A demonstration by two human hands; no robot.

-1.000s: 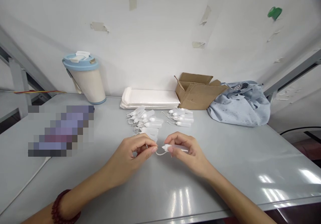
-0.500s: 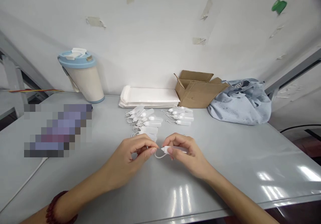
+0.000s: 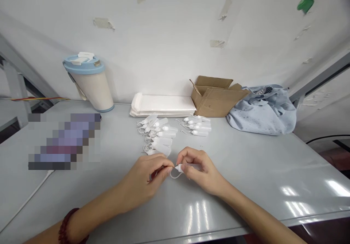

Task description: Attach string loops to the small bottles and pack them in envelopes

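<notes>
In my right hand (image 3: pixel 201 169) lies a small translucent dropper bottle (image 3: pixel 179 168), tilted nearly flat with its white pointed nozzle toward the left. My fingers and thumb close round its body and hide most of it. The fingertips of my left hand (image 3: pixel 155 174) are pinched at the tip of that nozzle. A thin white strap (image 3: pixel 176 177) loops from the bottle's neck to these fingertips, which cover the small cap at its end. Just beyond my left hand lies a heap of similar bottles (image 3: pixel 161 142) with looped straps. A smaller group of bottles (image 3: pixel 201 126) lies to its right.
White padded envelopes (image 3: pixel 164 104) are stacked by the wall beside an open cardboard box (image 3: pixel 216 101). Bunched pale blue cloth (image 3: pixel 262 112) lies at the right. A tumbler (image 3: pixel 93 87) and a blurred-out device (image 3: pixel 65 142) with a white cable (image 3: pixel 27 198) stand left.
Both hands have come slightly lower and closer together. The thin metal tip that showed between my left fingertips and the nozzle is now covered, and the fingertips nearly meet the nozzle.
</notes>
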